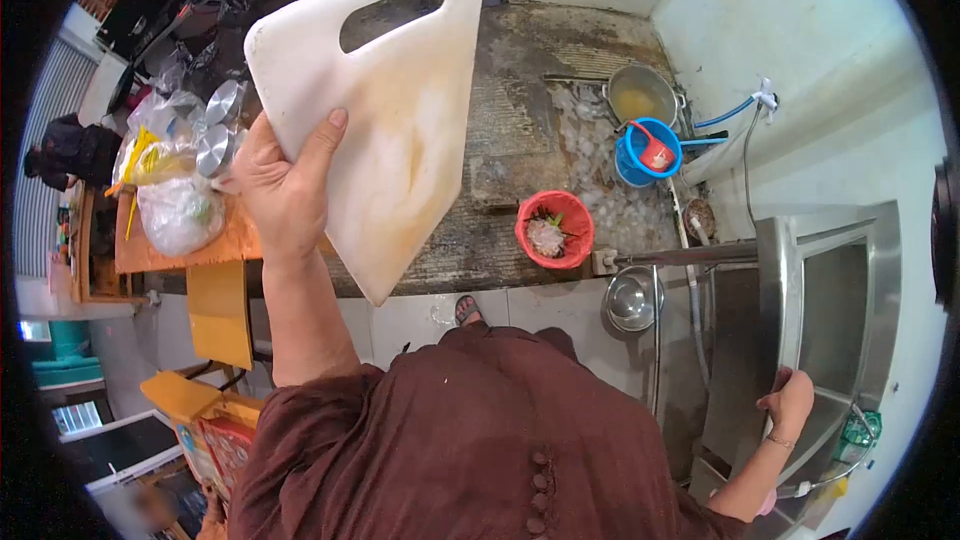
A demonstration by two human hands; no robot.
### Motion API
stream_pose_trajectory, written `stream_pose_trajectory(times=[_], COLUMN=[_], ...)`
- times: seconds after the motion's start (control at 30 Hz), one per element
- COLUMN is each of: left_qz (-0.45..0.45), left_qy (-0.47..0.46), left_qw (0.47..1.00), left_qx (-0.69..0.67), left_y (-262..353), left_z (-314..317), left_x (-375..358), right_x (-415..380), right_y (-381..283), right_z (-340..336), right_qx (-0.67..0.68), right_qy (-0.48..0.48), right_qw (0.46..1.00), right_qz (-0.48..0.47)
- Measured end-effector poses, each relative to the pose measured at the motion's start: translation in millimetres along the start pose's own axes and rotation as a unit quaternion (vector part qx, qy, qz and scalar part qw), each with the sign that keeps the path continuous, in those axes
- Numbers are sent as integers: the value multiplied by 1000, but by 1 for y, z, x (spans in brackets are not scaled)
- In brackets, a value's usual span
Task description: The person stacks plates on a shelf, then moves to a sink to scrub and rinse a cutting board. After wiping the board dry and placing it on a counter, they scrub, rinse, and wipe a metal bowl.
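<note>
My left hand [285, 185] is closed on a white cutting board [400, 130] and holds it up in front of me. The thumb lies on the near face; the other fingers are behind the board. Brownish stains mark its middle, and a handle slot runs near the top edge. At the lower right my right hand [790, 405] is closed at the front rim of a stainless steel sink [780, 310], its fingers curled and partly hidden.
A red basin [555, 230] with scraps stands on the floor. Beyond it are a blue bucket [632, 168] with a red dipper [655, 152] and a large pot [640, 98]. A metal bowl [633, 298] sits beside the sink. Plastic bags [180, 215] cover an orange table [240, 230] at left.
</note>
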State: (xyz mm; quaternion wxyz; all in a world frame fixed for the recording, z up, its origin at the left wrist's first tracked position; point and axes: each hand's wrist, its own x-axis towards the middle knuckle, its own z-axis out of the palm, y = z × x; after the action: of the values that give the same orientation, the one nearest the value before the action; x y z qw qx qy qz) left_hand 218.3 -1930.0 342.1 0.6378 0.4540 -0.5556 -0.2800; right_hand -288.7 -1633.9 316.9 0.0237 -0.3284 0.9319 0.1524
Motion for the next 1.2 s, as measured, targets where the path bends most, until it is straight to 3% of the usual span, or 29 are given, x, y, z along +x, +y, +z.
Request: stream_pose_trajectory(times=[0.17, 0.4, 0.5, 0.6, 0.67, 0.8, 0.87, 1.0, 1.1, 1.2], left_qz=[-10, -6, 12, 18, 17, 5, 10, 18, 11, 3], left_qy=[-19, -39, -61, -87, -89, -111, -111, -159, -192, -224], left_qw=[1000, 998, 996, 994, 993, 990, 989, 981, 972, 962], left_qx=[-19, -57, -62, -63, -71, -88, -93, -108, -131, -158], left_y=[-21, -52, -70, -84, -92, -103, -107, -117, -124, -136], left_z=[11, 53, 76, 106, 125, 159, 176, 209, 238, 264], left_x=[31, 85, 114, 142, 160, 190, 205, 230, 245, 264], right_x=[-1, 15, 23, 9, 14, 19, 19, 11, 2, -10], right_y=[7, 40, 56, 24, 6, 15, 18, 20, 4, -22], right_z=[8, 40, 68, 35, 11, 14, 21, 33, 31, 30], right_qx=[6, -7, -71, -44, -73, -77, -61, -75, 5, 104], right_qy=[72, 31, 112, 68, -53, -87, -76, -86, -58, 32], right_qw=[997, 997, 990, 988, 984, 980, 971, 963, 954, 944], right_qz=[8, 73, 47, 132, 155, 159, 218, 244, 295, 310])
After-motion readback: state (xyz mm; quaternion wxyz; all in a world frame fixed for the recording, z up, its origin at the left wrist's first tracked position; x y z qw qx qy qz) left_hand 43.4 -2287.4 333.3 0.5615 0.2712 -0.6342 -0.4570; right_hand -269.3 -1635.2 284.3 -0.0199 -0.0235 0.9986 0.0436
